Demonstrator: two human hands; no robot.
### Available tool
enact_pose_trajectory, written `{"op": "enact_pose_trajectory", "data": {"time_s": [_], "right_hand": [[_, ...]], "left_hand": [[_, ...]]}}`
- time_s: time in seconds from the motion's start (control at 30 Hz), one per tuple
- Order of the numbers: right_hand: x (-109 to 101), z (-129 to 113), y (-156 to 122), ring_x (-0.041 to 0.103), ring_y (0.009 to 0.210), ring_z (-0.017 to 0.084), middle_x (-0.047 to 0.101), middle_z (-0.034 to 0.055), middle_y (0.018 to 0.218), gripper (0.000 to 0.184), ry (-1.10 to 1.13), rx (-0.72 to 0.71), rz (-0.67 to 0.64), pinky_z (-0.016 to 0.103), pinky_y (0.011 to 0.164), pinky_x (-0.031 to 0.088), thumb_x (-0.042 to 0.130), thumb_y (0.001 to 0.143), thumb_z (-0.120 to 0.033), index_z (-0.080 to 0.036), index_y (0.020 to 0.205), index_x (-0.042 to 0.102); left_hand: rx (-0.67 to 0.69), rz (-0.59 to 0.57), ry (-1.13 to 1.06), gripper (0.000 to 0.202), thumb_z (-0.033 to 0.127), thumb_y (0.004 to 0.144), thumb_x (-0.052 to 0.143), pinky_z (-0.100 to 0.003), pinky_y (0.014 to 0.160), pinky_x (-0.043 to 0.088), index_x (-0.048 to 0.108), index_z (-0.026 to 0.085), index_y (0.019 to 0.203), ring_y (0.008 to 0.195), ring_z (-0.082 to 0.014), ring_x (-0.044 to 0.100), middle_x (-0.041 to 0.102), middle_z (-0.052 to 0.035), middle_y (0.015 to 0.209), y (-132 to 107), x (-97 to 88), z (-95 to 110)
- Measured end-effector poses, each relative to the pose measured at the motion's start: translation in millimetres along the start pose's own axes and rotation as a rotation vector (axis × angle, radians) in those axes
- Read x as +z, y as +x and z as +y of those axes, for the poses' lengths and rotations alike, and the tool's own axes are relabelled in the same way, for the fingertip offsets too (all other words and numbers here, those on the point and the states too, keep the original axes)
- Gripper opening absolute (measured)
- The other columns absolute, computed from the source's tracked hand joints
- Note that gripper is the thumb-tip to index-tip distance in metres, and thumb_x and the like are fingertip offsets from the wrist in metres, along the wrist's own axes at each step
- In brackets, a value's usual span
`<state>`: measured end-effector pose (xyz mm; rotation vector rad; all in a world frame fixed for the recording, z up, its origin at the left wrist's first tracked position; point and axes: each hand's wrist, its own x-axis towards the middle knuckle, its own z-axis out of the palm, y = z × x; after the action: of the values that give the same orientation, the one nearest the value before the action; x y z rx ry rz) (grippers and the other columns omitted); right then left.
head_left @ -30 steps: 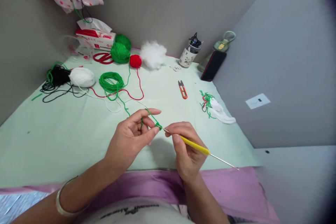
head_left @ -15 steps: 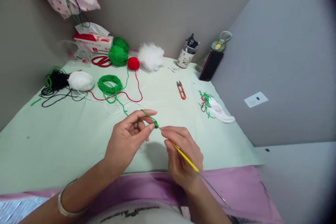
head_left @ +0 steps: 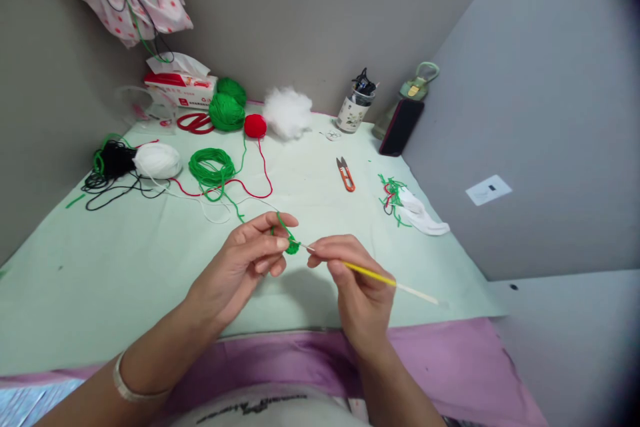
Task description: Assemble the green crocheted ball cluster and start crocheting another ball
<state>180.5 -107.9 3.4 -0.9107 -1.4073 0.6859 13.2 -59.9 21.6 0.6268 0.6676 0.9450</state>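
The person works a small green piece [head_left: 293, 247] with a crochet hook [head_left: 373, 275], low over the middle of the counter [head_left: 125, 267].

To do this step well, the yarn should stay a little tight, not slack. The green yarn [head_left: 235, 203] runs over the top finger of the left hand [head_left: 245, 260], and that looks like a good way to hold it tight. The hook tip should go in slowly, so it catches 1 strand and does not split it. The piece is tiny, so small moves seem best.

The fingers [head_left: 273, 221] of the left hand are closed and pinch the green piece between thumb and fingertips. The right hand [head_left: 357, 287] holds the yellow handle of the crochet hook like a pencil, with its fingers [head_left: 330, 247] closed tight around it. The metal tip points to 9 o'clock and touches the piece. The thin back end sticks out toward 3 o'clock.

From the hands, the yarn leads up to 11 o'clock, to a loose green coil [head_left: 213, 167]. A white ball [head_left: 157, 160] and some black yarn [head_left: 115, 159] lie at 10 o'clock. A red ball [head_left: 255, 125] and white fluff [head_left: 287, 113] sit at 12 o'clock, by the wall. Orange snips [head_left: 346, 173] lie at 1 o'clock, and a heap of yarn scraps [head_left: 395, 193] lies at 2 o'clock.
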Motion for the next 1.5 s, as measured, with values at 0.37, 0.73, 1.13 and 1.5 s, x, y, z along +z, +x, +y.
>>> {"op": "enact_pose_trajectory", "data": {"time_s": [0.37, 0.73, 1.13, 1.5], "right_hand": [[6.8, 8.8, 5.2, 0.07, 0.075, 0.013, 0.074, 0.003, 0.091, 0.015, 0.368, 0.281, 0.084, 0.028, 0.071, 0.058, 0.063, 0.096, -0.028, -0.025, 0.098, 0.078], [10.1, 6.8, 5.6, 0.066, 0.075, 0.013, 0.073, 0.0033, 0.097, 0.019, 0.227, 0.134, 0.143, 0.028, 0.066, 0.054, 0.06, 0.096, -0.017, -0.026, 0.099, 0.077], [4.9, 4.1, 4.1, 0.069, 0.077, 0.016, 0.074, 0.0055, 0.097, 0.018, 0.237, 0.125, 0.119, 0.032, 0.069, 0.056, 0.055, 0.099, -0.02, -0.023, 0.1, 0.073], [4.6, -1.3, 2.4, 0.068, 0.078, 0.015, 0.073, 0.0048, 0.1, 0.022, 0.08, 0.028, 0.1, 0.032, 0.07, 0.058, 0.052, 0.099, -0.014, -0.024, 0.103, 0.071]], "left_hand": [[0.018, -0.008, 0.097, 0.015, 0.02, 0.082, 0.074, -0.015, 0.051, 0.041, 0.075, 0.019, 0.098, 0.05, -0.0017, 0.032, 0.048, 0.0056, 0.07, 0.3, 4.4, -8.7], [0.126, 0.037, 0.303, 0.017, 0.028, 0.085, 0.075, -0.021, 0.054, 0.039, 0.073, 0.025, 0.102, 0.056, -0.0037, 0.047, 0.057, 0.0026, 0.09, -3.2, 4.2, -13.1], [0.153, 0.077, 0.373, 0.017, 0.027, 0.085, 0.073, -0.023, 0.057, 0.039, 0.074, 0.026, 0.102, 0.058, -0.0065, 0.052, 0.06, 0.0025, 0.086, -5.1, 4.5, -12.0], [0.231, 0.141, 0.566, 0.018, 0.026, 0.084, 0.073, -0.022, 0.057, 0.041, 0.074, 0.025, 0.102, 0.06, -0.0097, 0.054, 0.06, 0.0038, 0.069, -6.3, 5.7, -8.3]]}}
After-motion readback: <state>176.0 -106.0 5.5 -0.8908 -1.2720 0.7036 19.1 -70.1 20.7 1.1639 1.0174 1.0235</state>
